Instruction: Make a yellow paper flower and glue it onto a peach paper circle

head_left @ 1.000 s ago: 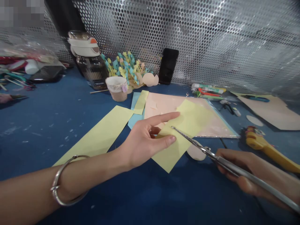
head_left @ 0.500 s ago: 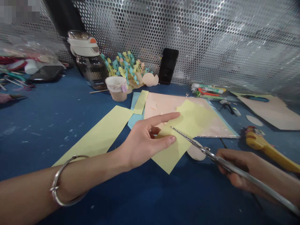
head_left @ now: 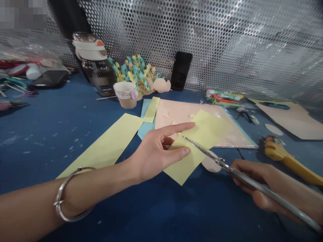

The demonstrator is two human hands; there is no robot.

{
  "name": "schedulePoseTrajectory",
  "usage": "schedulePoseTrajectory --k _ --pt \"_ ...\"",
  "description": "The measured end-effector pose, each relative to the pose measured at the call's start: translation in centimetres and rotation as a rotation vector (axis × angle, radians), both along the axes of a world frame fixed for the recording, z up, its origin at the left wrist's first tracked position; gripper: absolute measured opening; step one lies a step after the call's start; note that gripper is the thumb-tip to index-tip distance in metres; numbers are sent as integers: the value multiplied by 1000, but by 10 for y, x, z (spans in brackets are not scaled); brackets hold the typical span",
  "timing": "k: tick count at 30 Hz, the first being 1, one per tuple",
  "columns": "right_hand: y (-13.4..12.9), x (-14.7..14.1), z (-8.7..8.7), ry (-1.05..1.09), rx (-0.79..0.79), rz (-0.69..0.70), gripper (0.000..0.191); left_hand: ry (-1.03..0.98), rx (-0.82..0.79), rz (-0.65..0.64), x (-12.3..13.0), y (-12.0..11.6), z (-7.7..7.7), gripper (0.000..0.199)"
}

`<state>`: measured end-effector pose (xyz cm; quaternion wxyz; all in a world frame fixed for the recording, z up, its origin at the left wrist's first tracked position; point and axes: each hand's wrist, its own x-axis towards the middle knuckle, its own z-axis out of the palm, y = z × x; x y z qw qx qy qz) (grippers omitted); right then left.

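My left hand (head_left: 158, 148) pinches a piece of pale yellow paper (head_left: 185, 168), thumb on top and index finger stretched along its far side. A silver bangle (head_left: 60, 201) circles that wrist. From the right, my right hand (head_left: 262, 185) grips metal scissors (head_left: 224, 164), whose long blades lie across the paper with the tip near my left thumb. Its handles run back past my right hand to the lower right. Under the blades, a pale paper oval (head_left: 211, 162) rests on the blue table.
A yellow strip (head_left: 108, 141) lies left of my hands. Behind are pink sheets in a clear sleeve (head_left: 242, 136), a paper cup (head_left: 127, 99), a bottle (head_left: 97, 70), a paper-strip bouquet (head_left: 137, 72) and a leaning phone (head_left: 181, 70). A yellow tape dispenser (head_left: 290, 161) sits right.
The paper's far corner is slightly lower, and a small yellow scrap now shows behind it. My right thumb has shifted on the scissors, and the blades look more closed.
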<state>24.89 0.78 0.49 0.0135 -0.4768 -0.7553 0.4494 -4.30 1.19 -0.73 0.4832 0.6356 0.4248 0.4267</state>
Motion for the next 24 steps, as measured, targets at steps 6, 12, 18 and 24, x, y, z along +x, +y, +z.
schedulePoseTrajectory --k 6,12,18,24 --pt "0 -3 0 -39 70 2 55 -33 -12 -30 0 0 1 44" --pt "1 -8 4 -64 90 13 42 -42 -14 -32 0 -1 2 46" --pt "0 -7 1 -40 22 -22 53 -25 -22 -30 0 -1 1 45" --pt "-1 -6 0 -64 -1 -5 52 -12 -14 -21 1 -1 3 46"
